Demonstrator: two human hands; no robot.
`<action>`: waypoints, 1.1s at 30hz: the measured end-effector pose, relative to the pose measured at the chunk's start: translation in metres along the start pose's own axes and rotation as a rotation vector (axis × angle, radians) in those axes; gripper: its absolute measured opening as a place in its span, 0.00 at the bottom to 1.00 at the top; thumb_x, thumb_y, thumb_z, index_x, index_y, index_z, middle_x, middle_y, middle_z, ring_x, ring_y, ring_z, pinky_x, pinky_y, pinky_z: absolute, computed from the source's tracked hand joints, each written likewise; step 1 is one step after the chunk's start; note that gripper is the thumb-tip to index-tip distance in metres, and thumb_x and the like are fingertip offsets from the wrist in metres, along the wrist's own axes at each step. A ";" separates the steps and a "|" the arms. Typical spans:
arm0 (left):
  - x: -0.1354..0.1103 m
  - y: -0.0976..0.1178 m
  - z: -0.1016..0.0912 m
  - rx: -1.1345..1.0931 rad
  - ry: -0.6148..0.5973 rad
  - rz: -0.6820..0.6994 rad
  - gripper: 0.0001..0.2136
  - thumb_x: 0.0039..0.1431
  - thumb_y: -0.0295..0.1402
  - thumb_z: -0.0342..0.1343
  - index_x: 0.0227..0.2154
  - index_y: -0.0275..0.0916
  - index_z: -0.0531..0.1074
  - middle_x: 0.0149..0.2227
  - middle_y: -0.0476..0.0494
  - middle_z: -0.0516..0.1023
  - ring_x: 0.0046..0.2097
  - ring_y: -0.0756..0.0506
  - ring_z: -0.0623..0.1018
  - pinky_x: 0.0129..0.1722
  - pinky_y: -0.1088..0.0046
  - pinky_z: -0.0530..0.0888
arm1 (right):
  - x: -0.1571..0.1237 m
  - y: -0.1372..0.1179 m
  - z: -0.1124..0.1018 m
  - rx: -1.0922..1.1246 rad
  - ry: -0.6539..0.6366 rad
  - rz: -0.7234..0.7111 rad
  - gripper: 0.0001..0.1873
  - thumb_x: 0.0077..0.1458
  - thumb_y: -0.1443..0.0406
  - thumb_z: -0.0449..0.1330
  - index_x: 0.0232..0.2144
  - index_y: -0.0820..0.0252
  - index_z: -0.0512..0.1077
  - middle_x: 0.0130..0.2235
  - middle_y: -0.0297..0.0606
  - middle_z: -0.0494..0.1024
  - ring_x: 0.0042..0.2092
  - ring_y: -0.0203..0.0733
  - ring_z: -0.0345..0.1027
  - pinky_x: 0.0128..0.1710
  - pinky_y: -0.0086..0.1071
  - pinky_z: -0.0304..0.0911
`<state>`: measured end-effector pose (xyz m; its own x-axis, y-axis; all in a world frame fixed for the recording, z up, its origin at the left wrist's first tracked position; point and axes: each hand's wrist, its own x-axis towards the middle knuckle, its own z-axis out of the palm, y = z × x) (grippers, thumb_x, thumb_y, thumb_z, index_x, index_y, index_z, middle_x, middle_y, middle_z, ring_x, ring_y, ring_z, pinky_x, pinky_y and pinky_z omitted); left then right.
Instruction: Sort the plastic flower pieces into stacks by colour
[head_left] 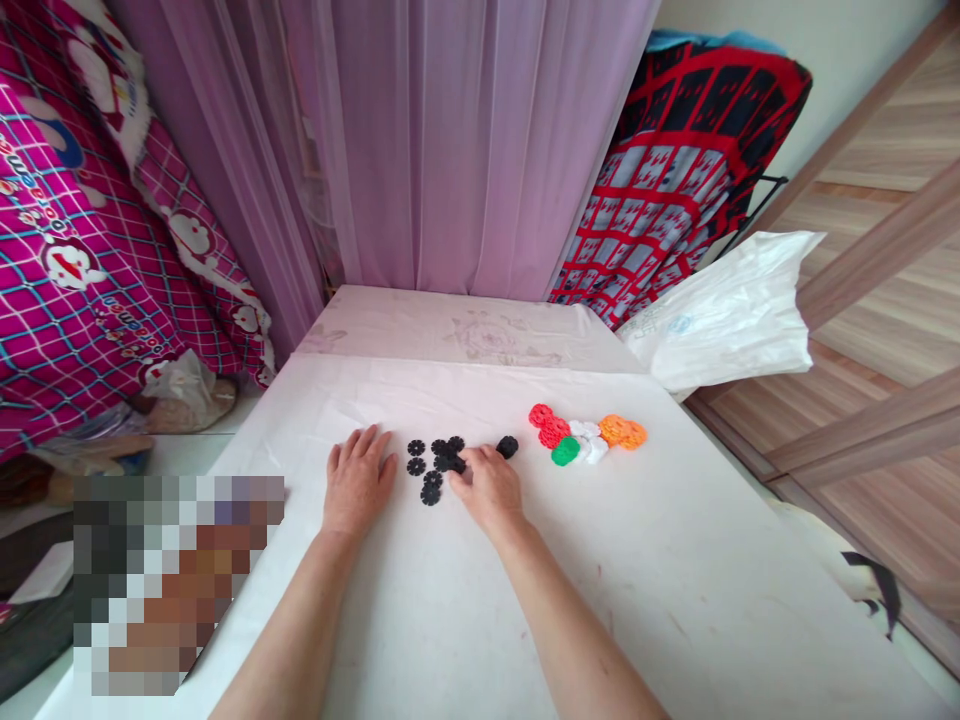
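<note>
Left of centre, the left hand point(358, 478) lies spread on the counter point(420, 610); mid-frame, the right hand point(491, 488) curls at black discs point(431, 494), pinch unclear.

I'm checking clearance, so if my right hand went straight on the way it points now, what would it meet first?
Your right hand would likely meet the cluster of black discs first; they lie just ahead, though whether it already touches them is unclear.
</note>
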<state>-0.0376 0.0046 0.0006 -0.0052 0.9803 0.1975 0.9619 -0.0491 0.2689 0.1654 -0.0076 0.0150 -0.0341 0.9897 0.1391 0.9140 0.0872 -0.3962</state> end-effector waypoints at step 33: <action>0.000 -0.002 0.000 -0.016 0.012 -0.002 0.21 0.67 0.39 0.44 0.58 0.44 0.70 0.64 0.40 0.67 0.66 0.36 0.63 0.65 0.48 0.57 | 0.004 0.067 -0.024 -0.077 0.290 0.125 0.16 0.52 0.59 0.63 0.44 0.56 0.75 0.43 0.41 0.75 0.46 0.46 0.68 0.44 0.34 0.61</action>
<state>-0.0392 0.0045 0.0002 -0.0106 0.9780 0.2083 0.9573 -0.0502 0.2846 0.2363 -0.0009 0.0102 0.1870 0.9177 0.3504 0.9321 -0.0532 -0.3583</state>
